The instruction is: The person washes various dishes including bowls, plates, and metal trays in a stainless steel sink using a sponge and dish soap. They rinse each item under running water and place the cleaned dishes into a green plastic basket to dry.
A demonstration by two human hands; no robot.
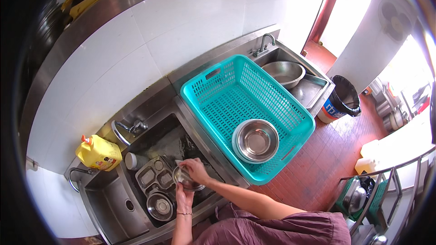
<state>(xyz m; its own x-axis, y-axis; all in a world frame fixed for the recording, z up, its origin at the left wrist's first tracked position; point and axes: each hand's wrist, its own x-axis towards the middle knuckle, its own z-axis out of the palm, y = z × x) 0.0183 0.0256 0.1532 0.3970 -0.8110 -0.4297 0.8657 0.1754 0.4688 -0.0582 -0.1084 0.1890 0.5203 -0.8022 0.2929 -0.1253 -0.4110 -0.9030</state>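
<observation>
My left hand [184,196] grips a stainless steel bowl [191,185] by its near side, over the middle sink basin [182,132]. Inside that bowl's rim is my right hand [197,170], its fingers bent around a small pale thing, perhaps a cloth, mostly hidden. Left of the bowl lies a metal compartment tray [148,177] in the basin. Another steel bowl [160,207] rests in front of the tray, close to my left wrist. A white cup-like container [131,161] lies on its side near the tap.
A turquoise plastic basket [218,98] with stacked steel bowls [258,141] stands to the right. Beyond it are a large metal basin [284,71] and a flat pan [310,90]. A yellow detergent jug [98,152] stands at the left beside a chrome tap [138,128]. A lined bin [335,105] sits on the floor.
</observation>
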